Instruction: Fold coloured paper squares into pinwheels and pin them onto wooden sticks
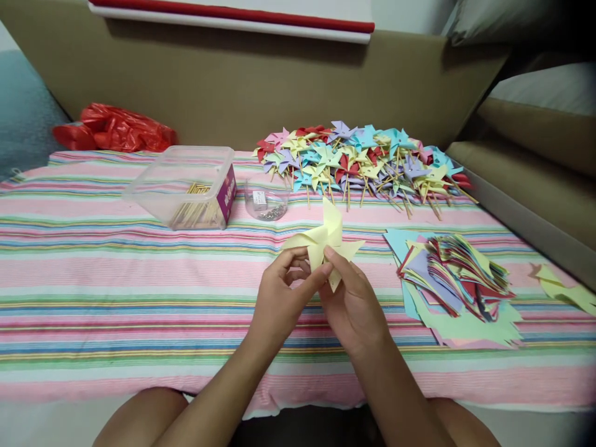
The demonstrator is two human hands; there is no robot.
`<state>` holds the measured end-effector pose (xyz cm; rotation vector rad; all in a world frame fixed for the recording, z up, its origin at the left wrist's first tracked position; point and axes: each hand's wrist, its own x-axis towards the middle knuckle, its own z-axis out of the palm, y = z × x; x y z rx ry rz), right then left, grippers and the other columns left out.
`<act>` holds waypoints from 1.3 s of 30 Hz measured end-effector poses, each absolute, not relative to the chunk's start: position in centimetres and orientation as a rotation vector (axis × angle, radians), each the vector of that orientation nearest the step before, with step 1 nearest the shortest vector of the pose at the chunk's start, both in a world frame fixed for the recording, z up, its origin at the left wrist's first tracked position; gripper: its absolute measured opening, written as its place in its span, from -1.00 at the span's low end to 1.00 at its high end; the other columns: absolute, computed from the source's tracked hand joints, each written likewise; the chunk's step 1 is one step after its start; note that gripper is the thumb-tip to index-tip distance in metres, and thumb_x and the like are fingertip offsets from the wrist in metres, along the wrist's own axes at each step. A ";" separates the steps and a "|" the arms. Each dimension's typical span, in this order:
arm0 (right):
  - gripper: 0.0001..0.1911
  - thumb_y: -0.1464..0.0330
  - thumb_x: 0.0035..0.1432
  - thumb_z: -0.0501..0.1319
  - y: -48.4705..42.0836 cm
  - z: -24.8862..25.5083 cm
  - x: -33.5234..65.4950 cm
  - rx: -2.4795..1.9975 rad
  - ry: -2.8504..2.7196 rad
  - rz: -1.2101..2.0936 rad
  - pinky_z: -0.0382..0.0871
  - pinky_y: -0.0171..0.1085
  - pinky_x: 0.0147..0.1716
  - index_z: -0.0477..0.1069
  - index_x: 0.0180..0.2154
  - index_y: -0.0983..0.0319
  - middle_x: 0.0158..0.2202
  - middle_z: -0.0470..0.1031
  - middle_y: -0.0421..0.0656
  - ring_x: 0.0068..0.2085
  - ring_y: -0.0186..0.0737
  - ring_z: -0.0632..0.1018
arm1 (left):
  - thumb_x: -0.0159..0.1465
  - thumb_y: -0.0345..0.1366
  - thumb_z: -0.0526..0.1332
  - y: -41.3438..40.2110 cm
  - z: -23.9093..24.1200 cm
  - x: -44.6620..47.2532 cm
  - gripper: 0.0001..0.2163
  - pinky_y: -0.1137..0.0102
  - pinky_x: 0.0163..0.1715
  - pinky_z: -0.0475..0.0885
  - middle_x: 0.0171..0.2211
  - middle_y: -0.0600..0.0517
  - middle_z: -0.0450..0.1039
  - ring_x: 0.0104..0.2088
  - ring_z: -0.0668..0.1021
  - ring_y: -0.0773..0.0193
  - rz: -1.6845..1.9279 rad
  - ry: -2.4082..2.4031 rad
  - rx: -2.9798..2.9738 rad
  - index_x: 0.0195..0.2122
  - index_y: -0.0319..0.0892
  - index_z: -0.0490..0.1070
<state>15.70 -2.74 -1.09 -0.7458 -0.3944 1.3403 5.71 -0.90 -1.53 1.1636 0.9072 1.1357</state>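
Both my hands hold a pale yellow paper pinwheel (326, 239) above the striped cloth (116, 279). My left hand (284, 298) pinches its lower left part with thumb and fingers curled. My right hand (351, 304) grips it from the right, thumb pressed at the folded centre. The pinwheel's blades stick up and out above my fingers. No stick shows on it.
A heap of finished coloured pinwheels (363, 161) on sticks lies at the back. A clear plastic box of wooden sticks (186, 186) and a small clear cup of pins (267, 202) stand left of centre. Cut coloured paper sheets (456, 279) are stacked on the right. A red bag (114, 127) lies behind.
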 end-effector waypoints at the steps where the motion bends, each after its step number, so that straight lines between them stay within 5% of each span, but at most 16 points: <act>1: -0.90 0.32 0.04 0.46 -2.8 -1.1 15.5 -0.738 -0.378 1.345 0.46 -0.41 -0.31 0.63 -0.36 0.17 -0.29 0.64 -0.26 -0.29 -0.36 0.57 | 0.17 -0.20 0.42 -1.0 -1.6 5.9 -0.75 0.44 -0.28 0.46 -0.34 0.07 0.52 -0.34 0.54 0.33 1.179 0.913 1.117 -0.17 -0.15 0.53; 13: -0.84 0.30 0.10 0.40 -2.8 -1.8 14.3 -0.791 -0.476 1.294 0.46 -0.20 -0.06 0.56 -0.26 0.21 -0.22 0.64 -0.16 -0.15 -0.19 0.60 | 0.16 -0.16 0.42 -0.6 -1.9 5.9 -0.79 0.43 -0.28 0.46 -0.36 0.02 0.58 -0.31 0.56 0.29 1.321 0.953 0.929 -0.35 -0.21 0.56; 19: -0.51 0.30 0.23 0.28 -3.2 -2.1 15.4 -0.869 -0.678 0.975 0.50 -0.16 -0.08 0.22 0.15 -0.06 0.00 0.51 -0.21 -0.08 -0.23 0.58 | 0.14 -0.18 0.44 0.1 -1.5 5.2 -0.77 0.45 -0.25 0.44 -0.35 0.04 0.57 -0.35 0.54 0.34 1.316 0.873 0.740 -0.28 -0.23 0.56; 23: -0.73 0.40 0.20 0.29 -3.3 -2.2 16.5 -1.003 -1.088 0.844 0.47 -0.14 0.04 0.44 -0.05 0.05 0.04 0.45 -0.15 0.04 -0.17 0.53 | 0.12 -0.17 0.45 0.5 -1.3 4.6 -0.75 0.46 -0.26 0.43 -0.35 0.03 0.56 -0.34 0.54 0.33 1.326 0.873 0.722 -0.29 -0.23 0.56; 27: -0.96 0.35 0.19 0.33 -3.1 -2.0 17.0 -1.044 -1.186 0.837 0.52 -0.18 -0.02 0.55 -0.27 0.14 -0.10 0.37 -0.15 -0.06 -0.20 0.53 | 0.15 -0.19 0.44 0.5 -1.3 4.5 -0.79 0.49 -0.32 0.40 -0.39 0.06 0.53 -0.37 0.51 0.37 1.345 0.875 0.792 -0.30 -0.23 0.56; 32: -0.92 0.29 0.22 0.32 -3.1 -1.8 16.9 -1.077 -1.103 0.865 0.51 -0.30 -0.16 0.53 -0.30 0.15 -0.24 0.36 -0.21 -0.19 -0.30 0.51 | 0.15 -0.19 0.44 0.2 -1.2 4.6 -0.78 0.49 -0.36 0.38 -0.47 0.10 0.46 -0.41 0.49 0.38 1.347 0.956 0.900 -0.42 -0.22 0.49; 39: -0.86 0.24 0.21 0.32 -3.1 -2.4 16.1 -1.117 -0.916 0.819 0.49 -0.25 -0.15 0.50 -0.30 0.18 -0.22 0.47 -0.18 -0.16 -0.24 0.53 | 0.20 -0.18 0.40 -0.3 -1.5 5.0 -0.80 0.42 -0.29 0.44 -0.46 0.05 0.49 -0.32 0.55 0.26 1.301 0.977 1.069 -0.33 -0.22 0.57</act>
